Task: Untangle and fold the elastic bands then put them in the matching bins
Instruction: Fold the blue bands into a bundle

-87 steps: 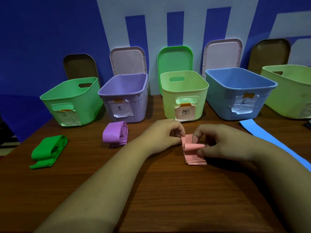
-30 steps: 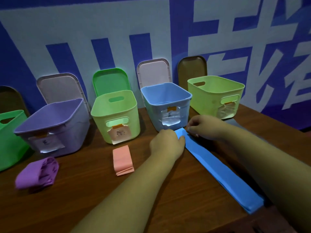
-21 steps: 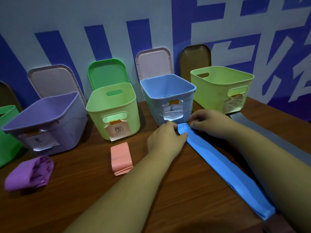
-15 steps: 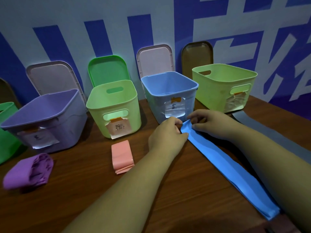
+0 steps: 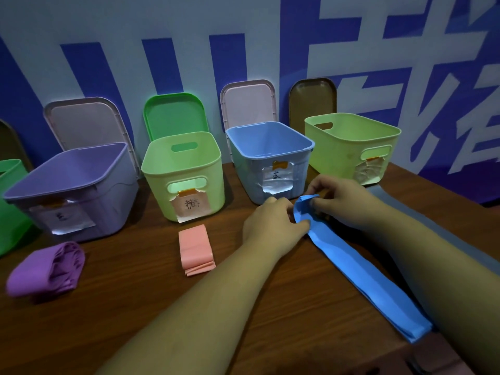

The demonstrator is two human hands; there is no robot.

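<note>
One long, flat blue band (image 5: 359,277)

Five bins are counted: one green bin (image 5: 10,207), one purple bin (image 5: 113,201), one blue bin (image 5: 249,180), two lime bins (image 5: 208,185) (image 5: 338,155). Five lids are leaned behind: two brown lids (image 5: 8,142) (image 5: 311,98), two pink lids (image 5: 86,123) (image 5: 249,104), one green lid (image 5: 176,115). Four bands are seen: purple band (image 5: 46,269), pink band (image 5: 194,247), blue band (image 5: 365,280), grey band (image 5: 427,220). Four labels (image 5: 190,207) and two hands (image 5: 273,223) (image 5: 338,196) are shown.

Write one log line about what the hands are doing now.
step: folding blue band | left hand: pinches far end | right hand: pinches far end, raised | pink band: folded, untouched
</note>
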